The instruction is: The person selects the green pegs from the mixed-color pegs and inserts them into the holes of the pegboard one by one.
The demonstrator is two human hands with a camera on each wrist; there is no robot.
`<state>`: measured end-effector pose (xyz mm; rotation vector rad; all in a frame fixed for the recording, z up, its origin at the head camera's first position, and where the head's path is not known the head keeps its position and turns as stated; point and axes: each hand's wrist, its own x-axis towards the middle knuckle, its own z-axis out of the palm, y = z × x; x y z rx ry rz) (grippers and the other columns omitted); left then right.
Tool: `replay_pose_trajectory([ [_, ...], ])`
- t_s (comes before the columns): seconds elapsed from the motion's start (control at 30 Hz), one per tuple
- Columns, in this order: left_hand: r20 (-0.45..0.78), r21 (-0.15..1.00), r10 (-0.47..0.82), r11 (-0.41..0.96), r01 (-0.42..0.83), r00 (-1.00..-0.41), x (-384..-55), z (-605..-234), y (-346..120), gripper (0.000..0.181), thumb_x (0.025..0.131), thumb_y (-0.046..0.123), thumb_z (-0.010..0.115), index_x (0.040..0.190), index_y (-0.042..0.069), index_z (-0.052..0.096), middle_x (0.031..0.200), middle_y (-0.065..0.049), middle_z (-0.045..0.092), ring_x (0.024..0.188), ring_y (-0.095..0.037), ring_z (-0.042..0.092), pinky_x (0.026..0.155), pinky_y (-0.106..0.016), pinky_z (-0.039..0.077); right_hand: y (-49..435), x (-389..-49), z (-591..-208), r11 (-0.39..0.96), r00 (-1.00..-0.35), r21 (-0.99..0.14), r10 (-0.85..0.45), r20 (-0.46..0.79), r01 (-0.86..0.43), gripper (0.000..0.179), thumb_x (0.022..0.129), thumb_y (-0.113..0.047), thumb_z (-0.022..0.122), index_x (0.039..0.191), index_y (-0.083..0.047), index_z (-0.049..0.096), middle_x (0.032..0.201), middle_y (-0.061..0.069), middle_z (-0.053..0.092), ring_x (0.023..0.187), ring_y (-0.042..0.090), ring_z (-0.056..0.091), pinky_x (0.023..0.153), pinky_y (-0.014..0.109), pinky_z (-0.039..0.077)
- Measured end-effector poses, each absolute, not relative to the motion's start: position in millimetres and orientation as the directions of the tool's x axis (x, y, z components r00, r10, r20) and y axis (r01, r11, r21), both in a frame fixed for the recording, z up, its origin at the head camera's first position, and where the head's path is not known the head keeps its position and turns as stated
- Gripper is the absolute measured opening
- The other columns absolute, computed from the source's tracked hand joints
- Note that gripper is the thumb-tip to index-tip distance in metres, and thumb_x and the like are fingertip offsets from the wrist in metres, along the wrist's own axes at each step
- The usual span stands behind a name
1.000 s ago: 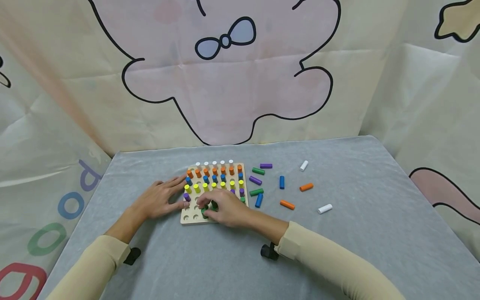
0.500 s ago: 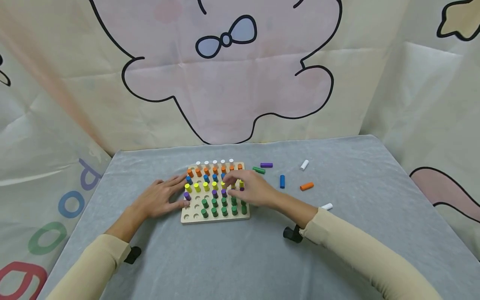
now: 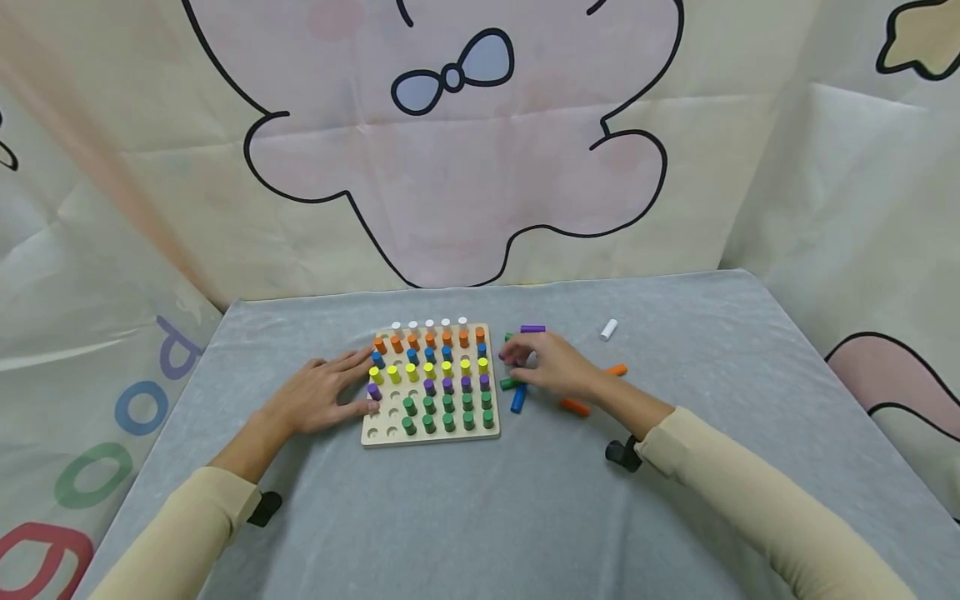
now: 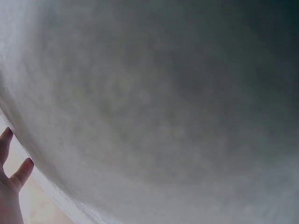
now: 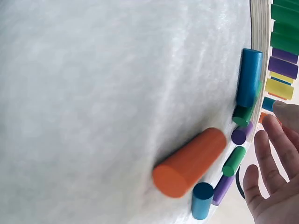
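Observation:
A pale wooden pegboard (image 3: 382,439) holds rows of upright white, orange, blue, yellow, purple and green pegs. My left hand (image 3: 322,396) lies with fingers spread at its left edge, fingertips and thumb on the rim beside a purple peg (image 3: 374,392). To the right of the board, my right hand (image 3: 551,364) hovers palm-down over loose pegs, thumb and fingers bent towards a purple peg (image 5: 239,135) on the cloth. In the right wrist view, nothing shows between thumb and index fingertip. Only finger ends of the left hand appear in the left wrist view.
Loose around the right hand lie a green peg (image 3: 508,384), a blue peg (image 3: 518,398), an orange peg (image 3: 575,407) and another purple peg (image 3: 533,328). A white peg (image 3: 608,329) lies farther right. Grey cloth (image 3: 465,525) covers the table; a printed curtain (image 3: 465,183) hangs behind.
My right hand has moved right from the board's front rows, across its right side, to the loose pegs, uncovering the green and purple rows. The left hand has stayed in place.

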<state>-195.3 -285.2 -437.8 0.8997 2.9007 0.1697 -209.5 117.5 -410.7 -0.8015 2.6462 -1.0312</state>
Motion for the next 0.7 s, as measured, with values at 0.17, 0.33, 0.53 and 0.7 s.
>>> replay_pose_trajectory([
  [0.17,-0.066,0.137,0.568,0.82,0.556,-0.82,-195,-437,-285,0.085,0.092,0.068,0.05,0.155,0.013,0.035,0.162,-0.007,0.028,0.145,-0.033,0.032,0.102,-0.066,0.034,123,-209,-412,0.623,-0.822,-0.655,-0.57,-0.004,-0.428,0.025,0.09,-0.007,0.074,0.114,-0.006,0.069,0.103,0.001,0.071,0.094,0.014,0.063,0.089,0.037,0.053],
  [0.33,-0.07,0.142,0.57,0.818,0.557,-0.819,-195,-435,-284,0.085,0.092,0.068,0.051,0.155,0.013,0.035,0.162,-0.006,0.027,0.146,-0.033,0.032,0.103,-0.066,0.034,129,-209,-416,0.622,-0.819,-0.662,-0.574,-0.022,-0.418,0.023,0.089,-0.003,0.073,0.111,-0.006,0.069,0.099,-0.001,0.072,0.093,0.013,0.065,0.09,0.038,0.052],
  [0.53,-0.075,0.141,0.567,0.82,0.554,-0.82,-195,-434,-283,0.085,0.092,0.068,0.05,0.155,0.013,0.035,0.162,-0.006,0.027,0.146,-0.033,0.032,0.103,-0.065,0.034,134,-210,-421,0.617,-0.813,-0.661,-0.581,-0.015,-0.428,0.023,0.087,-0.001,0.073,0.109,-0.006,0.069,0.1,-0.002,0.073,0.096,0.015,0.067,0.09,0.037,0.053],
  [0.7,-0.08,0.14,0.563,0.824,0.55,-0.823,-194,-434,-283,0.086,0.092,0.069,0.05,0.155,0.012,0.035,0.162,-0.007,0.027,0.145,-0.034,0.032,0.102,-0.066,0.034,135,-210,-424,0.614,-0.807,-0.648,-0.591,0.001,-0.451,0.022,0.087,-0.001,0.073,0.108,-0.006,0.069,0.101,-0.001,0.072,0.097,0.016,0.067,0.089,0.035,0.054],
])
